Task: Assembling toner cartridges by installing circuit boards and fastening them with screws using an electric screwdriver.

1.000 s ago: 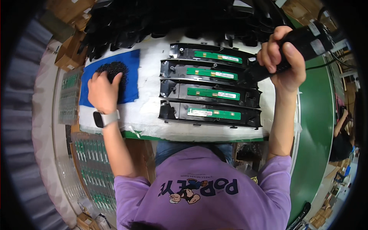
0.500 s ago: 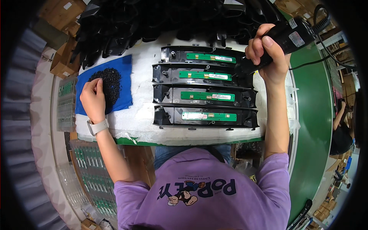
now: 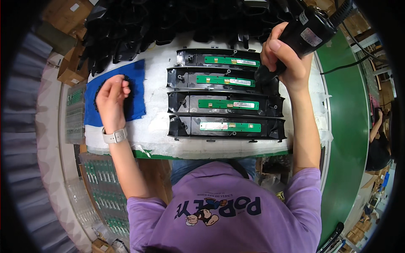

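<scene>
Several long black plastic housings, each carrying a green circuit strip, lie side by side on the white work surface. My right hand grips a black electric screwdriver, its tip down at the right end of the upper housings. My left hand rests with fingers pinched over a heap of small black screws on a blue cloth. A pale watch is on that wrist.
A pile of loose black plastic parts fills the back of the bench. Cardboard boxes stand at the far left. Trays of green circuit boards sit below left. A green conveyor runs on the right, with another person beyond it.
My left hand has lifted off the screw pile and closed its fingertips. My right hand with the screwdriver has shifted slightly left over the upper housings.
</scene>
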Demonstrator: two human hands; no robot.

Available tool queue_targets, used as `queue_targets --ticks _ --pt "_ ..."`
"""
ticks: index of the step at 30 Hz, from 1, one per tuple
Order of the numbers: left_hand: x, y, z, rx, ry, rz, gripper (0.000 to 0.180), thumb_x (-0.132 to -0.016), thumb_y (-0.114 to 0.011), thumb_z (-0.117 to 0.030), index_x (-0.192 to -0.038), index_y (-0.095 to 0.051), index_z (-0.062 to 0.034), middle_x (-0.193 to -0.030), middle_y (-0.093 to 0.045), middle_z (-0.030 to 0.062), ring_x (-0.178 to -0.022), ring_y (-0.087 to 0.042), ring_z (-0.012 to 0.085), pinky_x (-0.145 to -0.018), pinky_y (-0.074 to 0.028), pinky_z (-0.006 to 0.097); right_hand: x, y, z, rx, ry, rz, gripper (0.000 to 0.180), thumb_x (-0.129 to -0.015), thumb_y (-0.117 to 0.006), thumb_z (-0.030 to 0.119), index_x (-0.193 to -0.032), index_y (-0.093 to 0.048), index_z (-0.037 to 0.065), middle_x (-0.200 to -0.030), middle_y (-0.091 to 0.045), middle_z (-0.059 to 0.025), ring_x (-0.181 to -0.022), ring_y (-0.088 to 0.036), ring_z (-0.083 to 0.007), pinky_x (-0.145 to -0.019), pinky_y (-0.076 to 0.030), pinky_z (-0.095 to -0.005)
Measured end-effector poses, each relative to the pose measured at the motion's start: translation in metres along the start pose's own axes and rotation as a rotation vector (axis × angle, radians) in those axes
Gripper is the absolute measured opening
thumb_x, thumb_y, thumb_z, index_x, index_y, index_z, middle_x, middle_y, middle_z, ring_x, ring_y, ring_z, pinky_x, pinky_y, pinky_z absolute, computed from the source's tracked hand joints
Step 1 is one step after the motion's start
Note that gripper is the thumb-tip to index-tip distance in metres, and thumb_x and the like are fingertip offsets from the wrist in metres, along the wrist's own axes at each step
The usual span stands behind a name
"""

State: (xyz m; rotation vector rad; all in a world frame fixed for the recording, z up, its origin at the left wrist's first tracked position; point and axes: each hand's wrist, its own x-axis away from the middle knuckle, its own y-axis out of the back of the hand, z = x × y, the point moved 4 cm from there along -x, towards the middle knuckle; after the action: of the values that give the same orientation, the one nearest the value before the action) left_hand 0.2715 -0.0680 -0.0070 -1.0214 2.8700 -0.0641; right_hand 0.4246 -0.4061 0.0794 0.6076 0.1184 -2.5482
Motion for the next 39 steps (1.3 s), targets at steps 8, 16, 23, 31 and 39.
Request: queue_targets --ticks 8,16,23,31,39 --pt "0.041 -0.095 0.008 0.622 0.38 0.514 0.017 -0.091 -0.055 -0.012 -0.1 -0.058 0.0016 -0.08 -0.06 0.0048 -0.065 -0.051 0.0076 -0.058 -0.042 0.02 0.014 -0.002 0.019 -0.148 0.114 0.023 0.026 -0.078 -0.06 0.019 -0.094 -0.047 0.003 -0.055 -0.043 -0.0015 -0.041 -0.04 -0.0116 -0.043 -0.033 -0.0261" --pt "0.089 -0.142 -0.013 0.294 0.314 0.783 0.013 -0.091 -0.055 -0.01 -0.098 -0.06 0.0006 -0.083 -0.064 0.0079 -0.058 -0.044 0.0054 -0.054 -0.037 0.017 0.022 -0.015 0.067 -0.717 0.333 0.249 0.033 -0.08 -0.06 0.03 -0.101 -0.05 0.007 -0.063 -0.049 0.0046 -0.046 -0.045 -0.0077 -0.06 -0.039 -0.0275" --pt "0.096 -0.147 -0.022 0.183 0.28 0.775 0.013 -0.089 -0.056 -0.006 -0.097 -0.062 0.002 -0.082 -0.066 0.0102 -0.056 -0.046 0.0055 -0.051 -0.037 0.018 0.027 -0.021 0.065 -0.704 0.369 0.32 0.034 -0.081 -0.061 0.031 -0.102 -0.049 0.008 -0.063 -0.05 0.0049 -0.048 -0.048 -0.0075 -0.059 -0.041 -0.0266" --pt "0.099 -0.148 -0.019 0.177 0.323 0.778 0.016 -0.09 -0.056 -0.009 -0.097 -0.063 0.0027 -0.078 -0.066 0.0063 -0.055 -0.046 0.0031 -0.05 -0.038 0.016 0.035 -0.025 0.064 -0.635 0.389 0.29 0.034 -0.081 -0.059 0.032 -0.104 -0.047 0.009 -0.064 -0.051 0.0059 -0.049 -0.049 -0.0066 -0.059 -0.042 -0.0258" --pt "0.097 -0.148 -0.015 0.148 0.357 0.842 0.02 -0.092 -0.053 -0.014 -0.096 -0.063 0.0025 -0.078 -0.065 0.0066 -0.054 -0.045 0.004 -0.05 -0.036 0.017 0.036 -0.03 0.061 -0.557 0.427 0.404 0.034 -0.08 -0.06 0.034 -0.1 -0.045 0.013 -0.06 -0.051 0.0083 -0.045 -0.05 -0.0048 -0.053 -0.045 -0.0227"
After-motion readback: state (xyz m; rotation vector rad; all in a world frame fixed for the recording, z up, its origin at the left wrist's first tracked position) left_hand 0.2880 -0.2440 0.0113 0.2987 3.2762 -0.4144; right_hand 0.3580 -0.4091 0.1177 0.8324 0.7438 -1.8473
